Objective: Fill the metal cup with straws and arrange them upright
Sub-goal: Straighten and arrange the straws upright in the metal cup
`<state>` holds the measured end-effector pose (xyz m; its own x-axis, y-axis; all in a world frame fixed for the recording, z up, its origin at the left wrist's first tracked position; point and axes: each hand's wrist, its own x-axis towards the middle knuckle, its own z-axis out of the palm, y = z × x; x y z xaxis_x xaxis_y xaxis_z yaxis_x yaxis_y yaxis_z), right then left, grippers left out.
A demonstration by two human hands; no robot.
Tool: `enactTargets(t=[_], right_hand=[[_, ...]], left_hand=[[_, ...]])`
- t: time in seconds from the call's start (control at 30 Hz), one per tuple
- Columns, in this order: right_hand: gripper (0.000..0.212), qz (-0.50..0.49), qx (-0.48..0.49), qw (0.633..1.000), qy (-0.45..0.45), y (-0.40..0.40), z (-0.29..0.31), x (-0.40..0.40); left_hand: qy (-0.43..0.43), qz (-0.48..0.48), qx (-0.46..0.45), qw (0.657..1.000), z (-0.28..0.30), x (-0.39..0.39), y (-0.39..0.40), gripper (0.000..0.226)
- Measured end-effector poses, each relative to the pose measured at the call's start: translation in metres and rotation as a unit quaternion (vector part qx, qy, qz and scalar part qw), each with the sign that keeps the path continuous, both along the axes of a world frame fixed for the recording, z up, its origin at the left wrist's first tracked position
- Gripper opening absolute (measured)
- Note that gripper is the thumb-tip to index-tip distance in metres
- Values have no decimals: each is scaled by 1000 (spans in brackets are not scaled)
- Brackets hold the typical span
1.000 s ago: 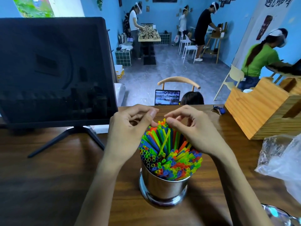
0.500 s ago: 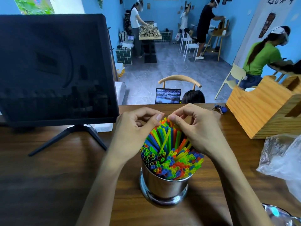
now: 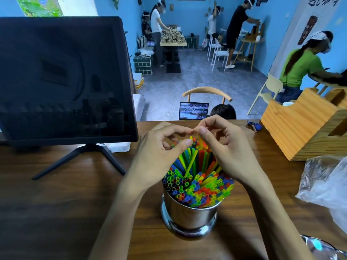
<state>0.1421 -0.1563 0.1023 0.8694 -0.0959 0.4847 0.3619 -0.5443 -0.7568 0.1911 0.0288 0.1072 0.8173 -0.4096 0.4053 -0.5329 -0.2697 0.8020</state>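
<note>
both hands have drawn closer over the metal cup [image 3: 188,216]. left hand [image 3: 161,156] and right hand [image 3: 228,151] pinch far straws [image 3: 197,177] above it; tugging hard could tip the crowded cup or spill straws.

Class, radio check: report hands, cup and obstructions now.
Left hand and right hand curled over straws, grip on the far tips. Metal cup upright, packed full. Nothing in the way.
</note>
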Motion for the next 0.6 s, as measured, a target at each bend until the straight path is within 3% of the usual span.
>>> enactTargets(t=[0.17,0.37,0.47,0.6], right_hand=[[12,41,17,997,-65,2,4,-1],[10,126,199,972,-9,3,8,-4],[21,139,190,972,-6,4,7,-3],[26,147,118,980,56,3,3,-1]], left_hand=[[-57,3,-68,996,4,-8,-1,22],[-57,-41,-148,987,5,-17,-9,27],[-79,-27,-174,981,4,-17,-11,24],[-29,27,-335,941,5,-13,-11,24]])
